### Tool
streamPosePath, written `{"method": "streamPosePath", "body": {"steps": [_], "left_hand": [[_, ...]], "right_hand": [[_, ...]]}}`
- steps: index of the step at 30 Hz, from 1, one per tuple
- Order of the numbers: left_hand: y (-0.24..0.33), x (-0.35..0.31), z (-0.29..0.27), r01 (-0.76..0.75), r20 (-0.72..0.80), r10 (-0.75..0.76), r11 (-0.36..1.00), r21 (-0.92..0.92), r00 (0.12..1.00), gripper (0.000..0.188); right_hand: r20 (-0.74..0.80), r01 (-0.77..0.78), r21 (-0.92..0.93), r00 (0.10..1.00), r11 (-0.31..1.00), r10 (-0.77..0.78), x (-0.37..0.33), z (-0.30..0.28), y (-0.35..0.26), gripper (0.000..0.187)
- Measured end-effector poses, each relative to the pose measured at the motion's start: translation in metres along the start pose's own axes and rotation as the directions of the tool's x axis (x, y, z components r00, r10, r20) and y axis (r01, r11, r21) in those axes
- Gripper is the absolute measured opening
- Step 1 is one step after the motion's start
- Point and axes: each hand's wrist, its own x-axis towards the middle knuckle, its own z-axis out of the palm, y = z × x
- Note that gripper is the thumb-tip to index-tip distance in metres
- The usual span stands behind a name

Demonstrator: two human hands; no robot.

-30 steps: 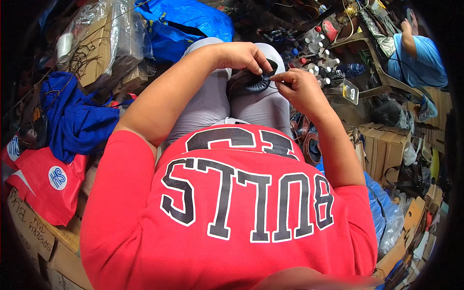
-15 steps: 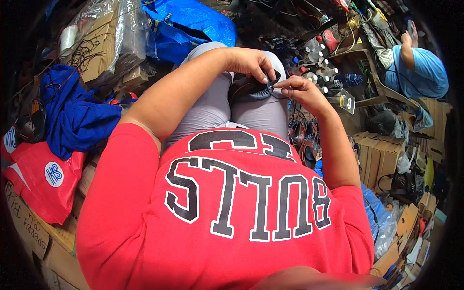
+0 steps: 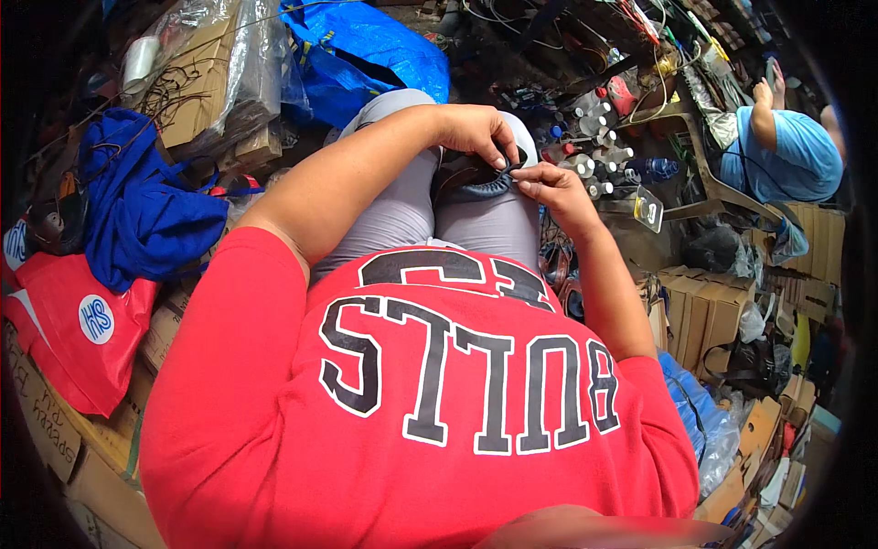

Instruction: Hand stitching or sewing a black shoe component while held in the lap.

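left hand (image 3: pixel 479 133) and right hand (image 3: pixel 558 190) apparently pinch the right edge of a dark shoe (image 3: pixel 482 190), unclamped on the grey trousers (image 3: pixel 393 209); leg movement or uneven tension could cause slippage.

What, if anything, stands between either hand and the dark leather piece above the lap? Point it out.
Nothing visible: the left hand and right hand both have their fingertips right at the edge of the dark leather piece.

Right hand (image 3: pixel 556 193) closer to left hand (image 3: pixel 476 131)
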Motion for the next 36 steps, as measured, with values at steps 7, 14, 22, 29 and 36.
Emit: {"method": "streamPosePath", "body": {"steps": [7,14,22,29,36], "left_hand": [[0.008,-0.03,0.007,-0.122,-0.317,0.31,0.859,0.496,0.896,0.027],[-0.006,-0.075,0.057,-0.06,-0.566,0.341,0.889,0.455,0.75,0.026],[-0.009,-0.069,0.068,0.046,-0.591,0.499,0.738,0.673,0.634,0.015],[-0.012,-0.062,0.057,-0.146,-0.617,0.393,0.9,0.411,0.682,0.021],[-0.019,-0.055,0.052,-0.084,-0.601,0.436,0.849,0.521,0.67,0.019]], "right_hand": [[-0.098,0.199,-0.513,0.953,0.835,-0.287,-0.019,0.017,-0.021,0.02],[-0.17,0.179,-0.694,0.901,0.697,-0.4,-0.035,0.043,-0.011,0.028],[-0.208,0.156,-0.694,0.891,0.703,-0.403,-0.036,0.045,-0.009,0.032],[-0.09,0.113,-0.421,0.982,0.9,-0.165,-0.022,0.015,-0.015,0.03],[-0.027,0.069,-0.365,0.996,0.929,-0.085,-0.01,0.005,-0.018,0.041]]}}
